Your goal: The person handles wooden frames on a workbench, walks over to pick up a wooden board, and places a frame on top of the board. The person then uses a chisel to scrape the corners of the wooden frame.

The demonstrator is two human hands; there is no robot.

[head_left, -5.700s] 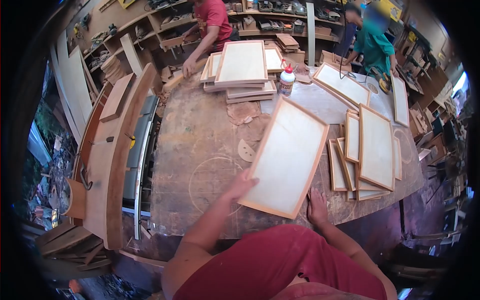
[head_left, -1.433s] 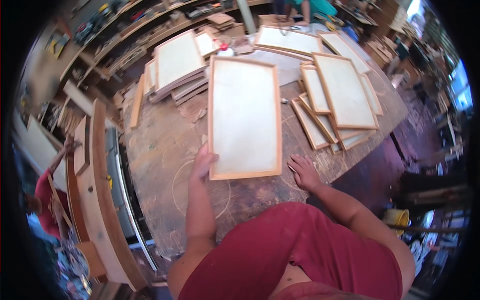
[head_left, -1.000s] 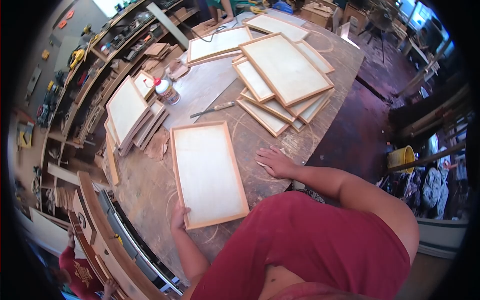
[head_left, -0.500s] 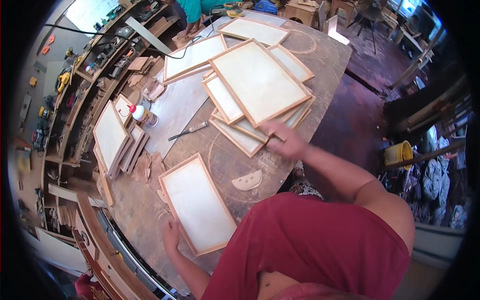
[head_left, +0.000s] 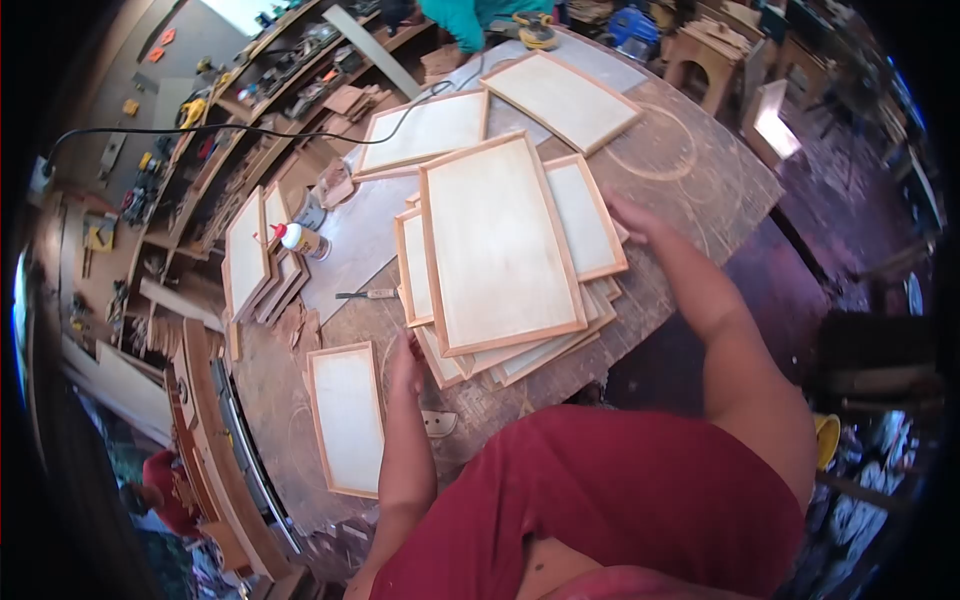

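Flanking one stack [head_left: 587, 222] with two hands [head_left: 406, 366], unclear whether gripping; topped by one framed panel [head_left: 502, 245], pointing lengthwise away, slightly left

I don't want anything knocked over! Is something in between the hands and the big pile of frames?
Nothing I can see. The left hand and right hand are right beside the pile of frames. The wooden-handled tool lies left of it, not between.

1 blk cord [head_left: 220, 128] hangs in front of shelves [head_left: 232, 108] w/ misc. items [head_left: 285, 75].
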